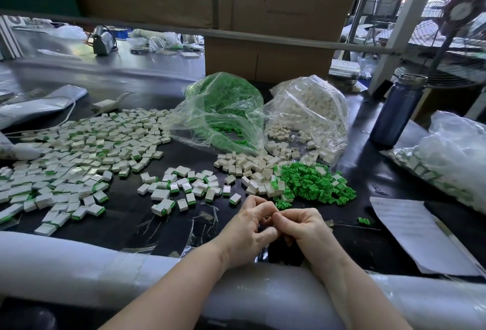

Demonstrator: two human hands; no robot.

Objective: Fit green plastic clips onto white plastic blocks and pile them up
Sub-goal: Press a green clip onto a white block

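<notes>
Between both hands' [276, 227] clenched grip, any held piece is hidden; green clips [315, 182] lie beyond.

The table [123, 221] is black. On it, left of the green clips [313, 182], lie white blocks [249, 169] and white blocks edged green [79, 150]. Behind the clips, clear bags [223, 108] show green and white. Right of them: dark blue bottle [394, 114], white paper [415, 235]. Brown cartons [265, 8] behind.

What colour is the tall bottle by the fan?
Dark blue bottle with a grey lid, seen in the head view.
</notes>
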